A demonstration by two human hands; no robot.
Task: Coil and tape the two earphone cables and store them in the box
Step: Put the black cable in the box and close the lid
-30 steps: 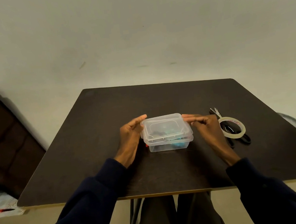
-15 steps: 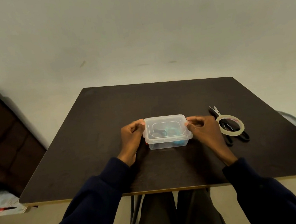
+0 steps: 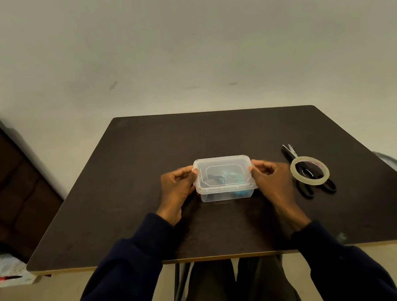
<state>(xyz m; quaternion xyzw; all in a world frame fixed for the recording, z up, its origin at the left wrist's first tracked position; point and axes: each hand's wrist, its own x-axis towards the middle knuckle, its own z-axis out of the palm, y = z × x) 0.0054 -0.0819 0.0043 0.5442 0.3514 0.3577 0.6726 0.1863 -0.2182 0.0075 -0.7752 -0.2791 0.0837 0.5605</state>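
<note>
A small clear plastic box [image 3: 226, 195] stands in the middle of the dark table [image 3: 127, 182] with its lid [image 3: 222, 162] lying flat on top. Through the plastic I make out a dark coiled cable [image 3: 214, 180] and a blue one [image 3: 237, 179] inside. My left hand [image 3: 177, 188] grips the box's left end with curled fingers, thumb at the lid's rim. My right hand [image 3: 270, 179] grips the right end the same way.
A roll of clear tape [image 3: 309, 170] lies on top of black scissors [image 3: 304, 180] to the right of the box. Dark furniture [image 3: 7, 185] stands left of the table. A round grey object [image 3: 392, 163] sits past the table's right edge.
The lid, held slightly raised and askew a second ago, now lies flat on the box. Both hands went from straight fingers beside the box to curled grips on its ends.
</note>
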